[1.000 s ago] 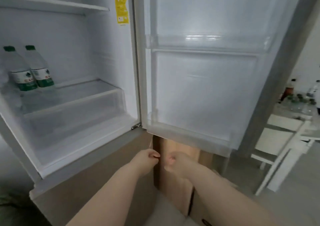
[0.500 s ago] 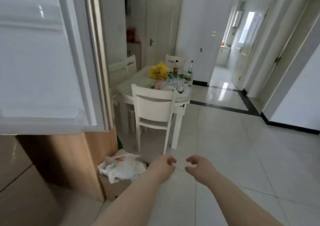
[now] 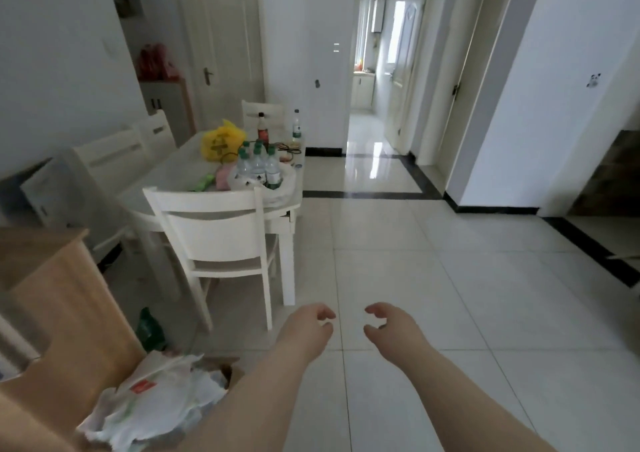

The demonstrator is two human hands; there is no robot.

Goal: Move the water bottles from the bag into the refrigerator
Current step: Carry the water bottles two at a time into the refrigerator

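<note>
Left hand [image 3: 306, 330] and right hand [image 3: 391, 328] out front over the floor [image 3: 450, 278], near centre. Each grip loosely curled, holding nothing. Bottles [image 3: 258, 167] (green caps) upright in the white bag [image 3: 277, 193] on the counter [image 3: 180, 171], far left, behind a chair [image 3: 214, 230]. Hands well apart from them.

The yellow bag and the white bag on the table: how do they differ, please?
The yellow bag is opaque and bunched up, its contents hidden; the white bag lies open around upright water bottles. The yellow bag sits farther back, the white bag nearer the chair. Both rest on the table.
</note>
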